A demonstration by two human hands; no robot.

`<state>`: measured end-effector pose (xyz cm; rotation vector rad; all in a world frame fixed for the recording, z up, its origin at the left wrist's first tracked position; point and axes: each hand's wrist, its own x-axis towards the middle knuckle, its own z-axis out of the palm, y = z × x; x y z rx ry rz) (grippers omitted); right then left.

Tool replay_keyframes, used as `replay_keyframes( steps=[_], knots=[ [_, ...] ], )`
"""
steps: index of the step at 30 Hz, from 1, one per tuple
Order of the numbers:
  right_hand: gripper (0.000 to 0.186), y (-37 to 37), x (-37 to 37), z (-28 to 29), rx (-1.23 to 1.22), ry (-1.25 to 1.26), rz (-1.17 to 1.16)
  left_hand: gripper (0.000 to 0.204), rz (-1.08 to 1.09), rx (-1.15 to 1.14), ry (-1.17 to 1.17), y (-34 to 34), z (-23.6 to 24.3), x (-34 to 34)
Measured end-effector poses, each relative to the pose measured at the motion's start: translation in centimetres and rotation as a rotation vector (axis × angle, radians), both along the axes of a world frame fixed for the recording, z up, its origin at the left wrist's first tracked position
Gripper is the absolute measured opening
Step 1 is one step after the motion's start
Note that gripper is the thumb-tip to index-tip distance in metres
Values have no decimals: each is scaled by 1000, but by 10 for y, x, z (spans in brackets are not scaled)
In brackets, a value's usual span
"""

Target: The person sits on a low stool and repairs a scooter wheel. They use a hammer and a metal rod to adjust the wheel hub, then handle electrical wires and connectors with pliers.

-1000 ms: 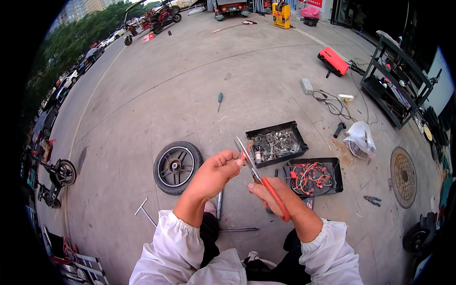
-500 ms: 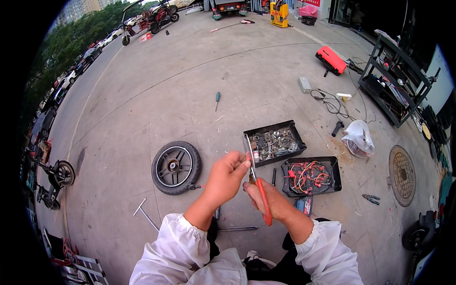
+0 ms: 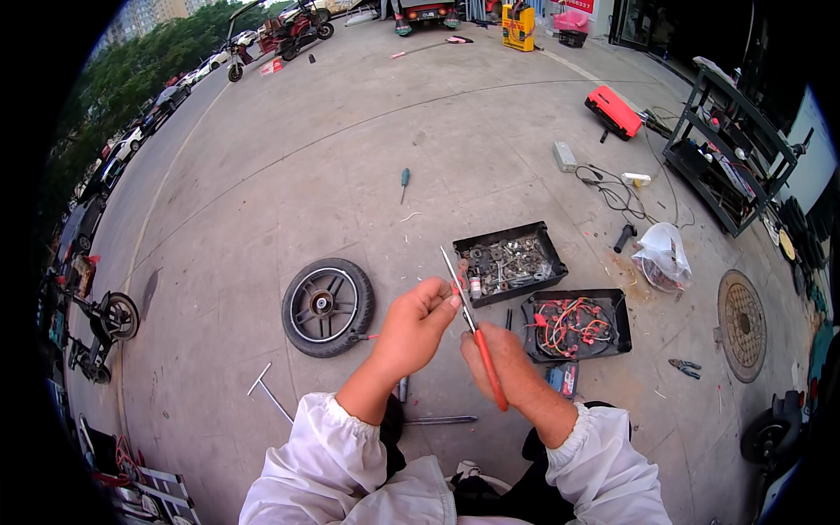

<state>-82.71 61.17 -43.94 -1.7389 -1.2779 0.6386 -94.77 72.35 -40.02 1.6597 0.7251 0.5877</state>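
Observation:
My right hand grips the red handles of a pair of long-nose pliers, whose metal jaws point up and away. My left hand pinches a small part against the pliers' jaws with thumb and fingertips. Both hands are raised over a concrete floor. Just beyond them lie a black tray of metal parts and a black tray of red wires. A small black wheel lies flat to the left of my left hand.
A T-shaped wrench and a metal rod lie near my knees. Further out are a green screwdriver, a red case, cables, a plastic bag, small pliers, a manhole cover and a black rack.
The pliers have swung from a slant toward upright and moved slightly left. My left hand has closed in on the jaws, fingertips now pinching at them.

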Motion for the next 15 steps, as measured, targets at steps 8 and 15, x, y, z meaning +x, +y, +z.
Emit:
replay_keyframes(
  steps=[8,15],
  knots=[
    [23,-3,24,29,-100,-38,260,21,-53,74,142,6,22,-19],
    [31,-9,35,19,-253,-221,178,21,-161,253,345,12,32,-24]
  ],
)
